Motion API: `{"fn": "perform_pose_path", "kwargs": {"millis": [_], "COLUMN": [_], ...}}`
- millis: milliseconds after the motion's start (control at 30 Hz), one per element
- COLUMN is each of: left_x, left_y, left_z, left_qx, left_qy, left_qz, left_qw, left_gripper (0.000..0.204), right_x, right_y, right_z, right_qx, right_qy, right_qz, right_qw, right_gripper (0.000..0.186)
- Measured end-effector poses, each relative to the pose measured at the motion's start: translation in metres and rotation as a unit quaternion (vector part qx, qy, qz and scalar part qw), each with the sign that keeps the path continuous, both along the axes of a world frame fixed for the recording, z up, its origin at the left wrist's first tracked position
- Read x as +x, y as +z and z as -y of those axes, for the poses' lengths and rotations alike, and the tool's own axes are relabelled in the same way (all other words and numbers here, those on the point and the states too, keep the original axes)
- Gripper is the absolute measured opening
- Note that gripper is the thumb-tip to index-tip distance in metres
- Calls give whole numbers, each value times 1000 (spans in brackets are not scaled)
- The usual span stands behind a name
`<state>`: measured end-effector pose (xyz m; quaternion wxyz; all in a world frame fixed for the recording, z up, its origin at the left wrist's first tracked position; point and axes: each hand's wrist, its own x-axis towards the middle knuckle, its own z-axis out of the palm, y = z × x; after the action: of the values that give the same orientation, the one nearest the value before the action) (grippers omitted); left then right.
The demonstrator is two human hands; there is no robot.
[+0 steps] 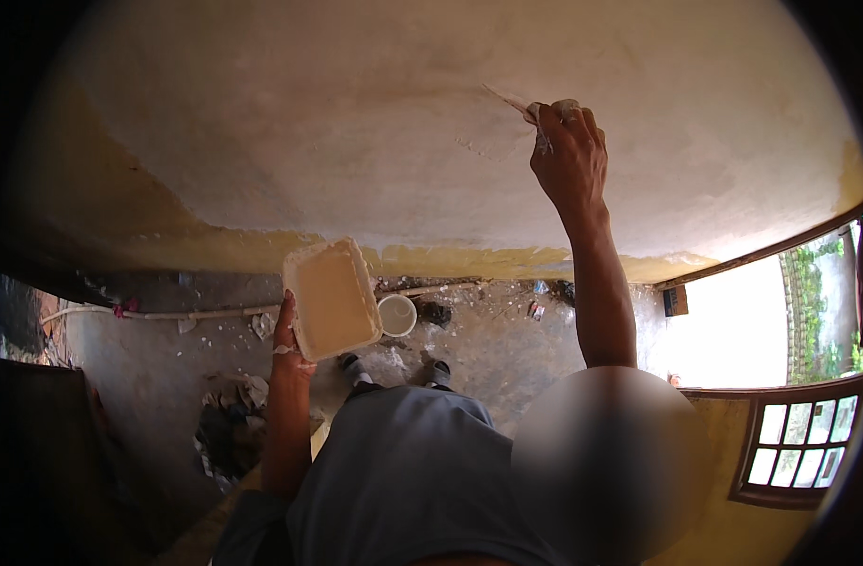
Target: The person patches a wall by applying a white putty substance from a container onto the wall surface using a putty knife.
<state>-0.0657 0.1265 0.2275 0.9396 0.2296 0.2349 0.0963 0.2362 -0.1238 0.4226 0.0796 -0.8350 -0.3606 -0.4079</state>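
My left hand [286, 338] grips the left side of a rectangular tub [293, 283] at waist height, its fingers mostly hidden beneath. Smooth cream-coloured filler [335, 297] lies in the tub, and some is crusted on the rim. Up at the wall [356, 123], my right hand [571, 151] is closed round a putty knife [507, 98]. Its thin blade points left and is seen nearly edge-on; whether it touches the wall I cannot tell. Pale smears mark the fingers of both hands. A patch of rough filler specks [479, 149] shows on the wall just below the blade.
A white bucket [397, 315] stands on the spattered floor by my feet. A long pole [196, 315] lies along the wall's base. Crumpled sacking [233, 424] is heaped at the left. To the right are a bright doorway [733, 325] and a paned window [799, 439].
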Motion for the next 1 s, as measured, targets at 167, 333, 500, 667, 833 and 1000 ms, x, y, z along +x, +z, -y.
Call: {"fn": "perform_pose_path", "kwargs": {"millis": [167,333,500,667,833,1000], "left_x": [1,2,-1,-3,0,2], "left_y": [7,2,3,2,3,5], "left_z": [7,5,9,9,11,13], "left_qx": [-2,-5,7,0,-10,-7], "left_qy": [14,7,13,14,15,16], "left_qz": [-2,-19,-15,-17,-20,-25], "left_qw": [1000,1000,1000,1000,1000,1000], "left_gripper": [60,61,61,61,61,60], "right_x": [-18,8,18,9,-4,27], "right_y": [-107,-167,-94,10,-101,-176], "right_z": [4,-4,-15,-7,16,28], "right_qx": [-100,-112,-73,22,-50,-78], "right_qy": [26,30,17,19,28,46], "right_qz": [-34,-22,24,58,-22,1], "right_qw": [994,993,997,998,998,996], "right_gripper": [9,17,18,22,28,33]}}
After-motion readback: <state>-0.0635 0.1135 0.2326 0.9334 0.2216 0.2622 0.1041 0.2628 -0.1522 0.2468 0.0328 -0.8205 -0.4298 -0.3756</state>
